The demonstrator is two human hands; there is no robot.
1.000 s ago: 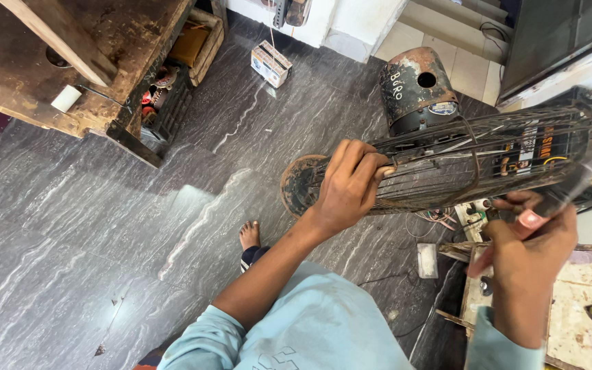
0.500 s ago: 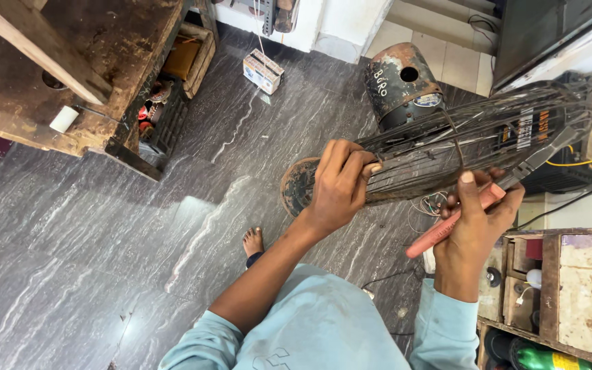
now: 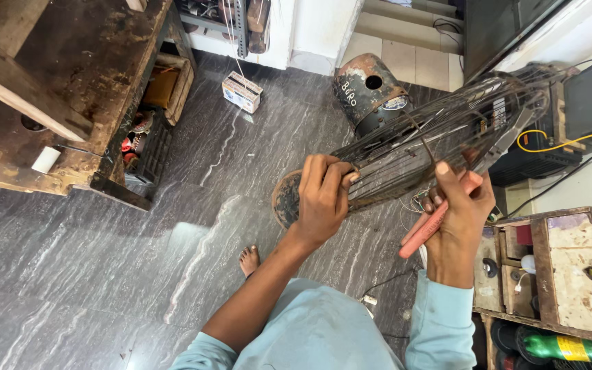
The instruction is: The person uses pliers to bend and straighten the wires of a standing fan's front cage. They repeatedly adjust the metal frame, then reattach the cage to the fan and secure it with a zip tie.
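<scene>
The left hand has its fingers curled tight around the rim of an old wire fan, held up above the floor. The right hand grips a pink tool just under the wires. The fan looks stiff, dusty and a bit heavy, so its thick rim seems the best place to hold.

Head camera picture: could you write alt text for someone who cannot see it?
Seen from above, a person holds a wire fan cage over a grey stone floor, the left hand gripping its rim and the right hand holding a pink-handled tool against the wires. A worn wooden workbench stands at upper left and a rusty motor housing lies behind the cage.
</scene>
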